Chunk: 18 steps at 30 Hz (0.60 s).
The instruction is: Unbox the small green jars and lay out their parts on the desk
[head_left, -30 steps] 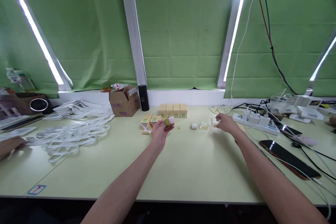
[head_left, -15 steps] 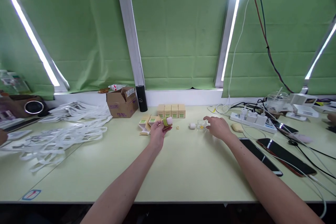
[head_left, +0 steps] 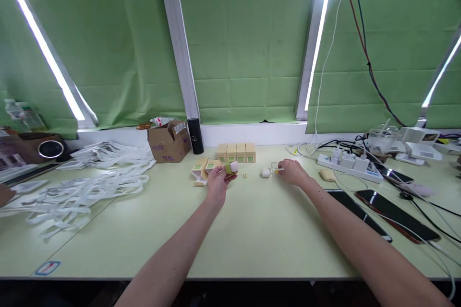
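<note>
My left hand [head_left: 218, 180] is closed around a small bottle with a yellow-green band and a pale rounded cap [head_left: 231, 168], held just above the table. Farther right, my right hand [head_left: 292, 171] has its fingertips pinched at the right end of a small clear bottle [head_left: 274, 169] lying on its side; its fingers partly hide it. A white cap [head_left: 265, 173] is at the clear bottle's left end. Between the hands a tiny yellowish piece [head_left: 245, 175] rests on the table. Opened small cartons [head_left: 199, 171] stand just behind my left hand.
Several small closed cartons [head_left: 236, 152] stand in a row behind. To the left are a brown cardboard box [head_left: 168, 143], a black cylinder [head_left: 195, 136] and piled white straps [head_left: 86, 189]. Phones [head_left: 396, 213], cables and a power strip [head_left: 351, 168] lie right. Another person's hand [head_left: 5, 195] shows far left.
My right hand has shifted slightly left and lower, its fingers closing in over more of the clear bottle. My left hand keeps its hold, and the view has turned a little.
</note>
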Motion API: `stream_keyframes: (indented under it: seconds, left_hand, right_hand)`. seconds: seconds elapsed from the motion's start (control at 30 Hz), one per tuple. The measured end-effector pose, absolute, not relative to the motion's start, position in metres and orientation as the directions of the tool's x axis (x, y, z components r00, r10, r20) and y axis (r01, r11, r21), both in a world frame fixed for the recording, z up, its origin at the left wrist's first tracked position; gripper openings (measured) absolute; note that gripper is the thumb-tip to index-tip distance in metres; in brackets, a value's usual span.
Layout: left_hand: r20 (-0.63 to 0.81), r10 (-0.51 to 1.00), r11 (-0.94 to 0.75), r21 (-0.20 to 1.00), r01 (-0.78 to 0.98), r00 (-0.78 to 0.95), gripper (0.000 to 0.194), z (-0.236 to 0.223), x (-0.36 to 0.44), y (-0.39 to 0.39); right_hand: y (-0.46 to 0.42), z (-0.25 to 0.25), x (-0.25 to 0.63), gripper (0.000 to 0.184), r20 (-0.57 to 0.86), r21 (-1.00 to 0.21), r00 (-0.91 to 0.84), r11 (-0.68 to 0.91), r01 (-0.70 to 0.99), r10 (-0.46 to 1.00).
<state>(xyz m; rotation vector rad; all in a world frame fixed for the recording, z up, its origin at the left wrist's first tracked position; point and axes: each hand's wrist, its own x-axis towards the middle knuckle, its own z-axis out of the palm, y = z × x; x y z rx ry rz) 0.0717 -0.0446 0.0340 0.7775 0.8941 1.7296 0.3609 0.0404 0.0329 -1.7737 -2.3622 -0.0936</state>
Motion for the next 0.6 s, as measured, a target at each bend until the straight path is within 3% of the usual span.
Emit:
stream_keyframes:
  seconds: [0.23, 0.4, 0.5, 0.6]
  left_hand:
    - [0.092, 0.952, -0.228, 0.848, -0.478, -0.292, 0.017, 0.033, 0.071, -0.044]
    - [0.1, 0.958, -0.225, 0.844, -0.487, -0.269, 0.017, 0.034, 0.073, -0.046]
    - [0.099, 0.965, -0.209, 0.846, -0.49, -0.242, 0.016, 0.035, 0.074, -0.048]
    - [0.088, 0.976, -0.176, 0.854, -0.49, -0.198, 0.016, 0.037, 0.073, -0.049]
  right_hand:
    - [0.039, 0.039, 0.361, 0.027, 0.237, -0.046, -0.277, 0.295, 0.954, 0.931]
    - [0.024, 0.065, 0.36, 0.035, 0.404, -0.081, -0.201, 0.254, 0.964, 0.893]
    - [0.011, 0.071, 0.34, 0.028, 0.616, -0.334, -0.093, 0.365, 0.869, 0.782]
    - [-0.006, 0.059, 0.308, 0.028, 0.658, -0.55, -0.09, 0.558, 0.621, 0.748]
